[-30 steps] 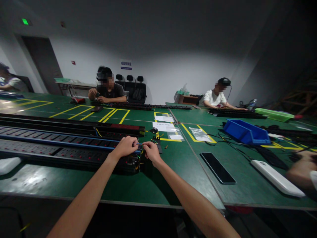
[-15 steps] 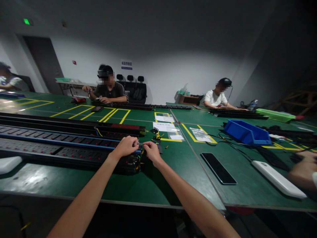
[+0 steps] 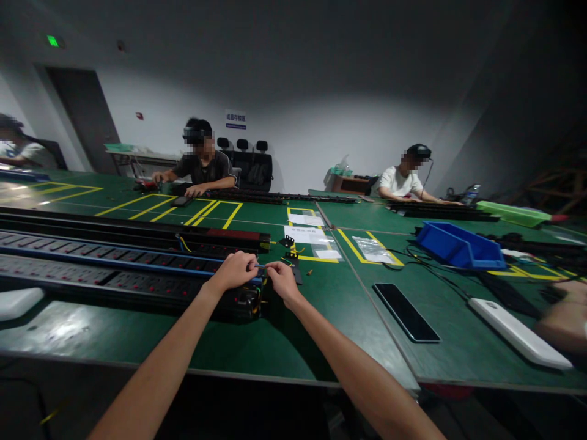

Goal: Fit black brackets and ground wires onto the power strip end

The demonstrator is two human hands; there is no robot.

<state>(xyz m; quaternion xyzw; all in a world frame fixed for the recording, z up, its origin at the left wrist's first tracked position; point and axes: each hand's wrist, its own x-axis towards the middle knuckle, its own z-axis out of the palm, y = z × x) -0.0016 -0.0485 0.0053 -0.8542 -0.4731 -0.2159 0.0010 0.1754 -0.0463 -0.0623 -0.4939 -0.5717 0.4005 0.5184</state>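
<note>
I see the green table (image 3: 321, 345) run past both side edges of my view. Black socket strips (image 3: 151, 284) lie on it at left, their left ends cut off. A co-worker's arm (image 3: 567, 318) is cropped at the right edge. The wall sign (image 3: 235, 119) reads 成品存放区; I can't make out its smaller line. Print on a white sheet (image 3: 303, 234) is too blurred for me. My left hand (image 3: 233, 271) rests over the strips' right ends; it and my right hand (image 3: 281, 281) pinch a thin blue strand (image 3: 260, 266), mostly hidden by fingers.
</note>
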